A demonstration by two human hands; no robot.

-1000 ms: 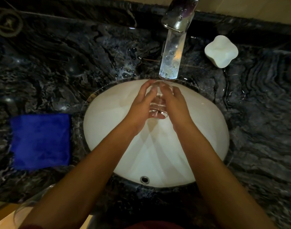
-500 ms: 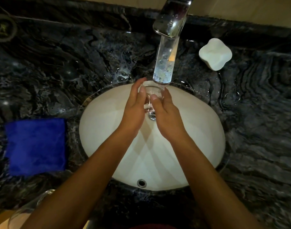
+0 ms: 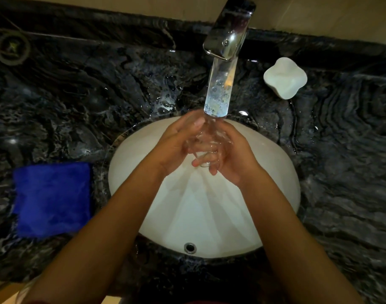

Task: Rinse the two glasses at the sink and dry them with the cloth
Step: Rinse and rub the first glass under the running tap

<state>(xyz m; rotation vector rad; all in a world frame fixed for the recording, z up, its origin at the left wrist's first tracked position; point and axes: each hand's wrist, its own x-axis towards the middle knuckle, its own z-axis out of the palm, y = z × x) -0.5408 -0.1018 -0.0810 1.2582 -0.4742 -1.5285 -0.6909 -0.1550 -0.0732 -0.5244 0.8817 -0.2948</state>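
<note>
1. Grip: I log the left hand [image 3: 176, 143] and right hand [image 3: 233, 156] both wrapped round one glass [image 3: 206, 148], fingers curled onto it from either side, over the far half of the basin [image 3: 275, 194].
2. Glass: clear, hard to outline; its tilt I cannot tell. It sits directly under the water stream [image 3: 218, 95] from the tap [image 3: 229, 29].
3. Cloth [image 3: 53, 198]: blue, folded, flat on the counter [image 3: 341, 172] just beside the basin's left rim, untouched.
4. Second glass: only a faint clear shape at the near left corner; I cannot confirm it.
5. Soap dish [image 3: 285, 77]: white, on the counter right of the tap.
6. Progress, my judgement: rinsing of one glass in hand; drying of both outstanding, other glass's rinse unknown.
</note>
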